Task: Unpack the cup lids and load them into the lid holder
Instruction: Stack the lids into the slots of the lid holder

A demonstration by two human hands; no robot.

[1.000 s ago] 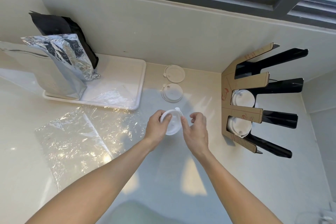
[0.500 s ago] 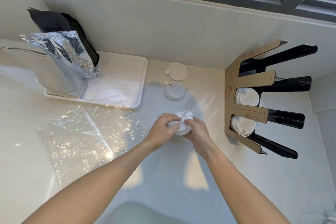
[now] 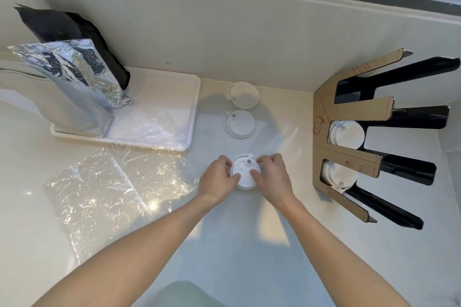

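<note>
A white cup lid (image 3: 245, 173) lies flat at the counter's middle, top face up. My left hand (image 3: 219, 179) grips its left rim and my right hand (image 3: 270, 177) grips its right rim, thumbs on top. Two more white lids lie beyond it: one (image 3: 240, 124) nearer, one (image 3: 244, 95) by the wall. The cardboard-and-black lid holder (image 3: 349, 112) stands at the right with white lids in two slots (image 3: 346, 133) (image 3: 338, 174); its top slot shows only black.
A crumpled clear plastic wrapper (image 3: 112, 187) lies on the counter to the left. A white tray (image 3: 194, 112) behind it carries a foil bag (image 3: 67, 82) and a black bag (image 3: 74, 30). The wall runs along the back.
My hands turned the lid from tilted between them to flat on the counter, and both now grip its rim. The view shifted slightly.
</note>
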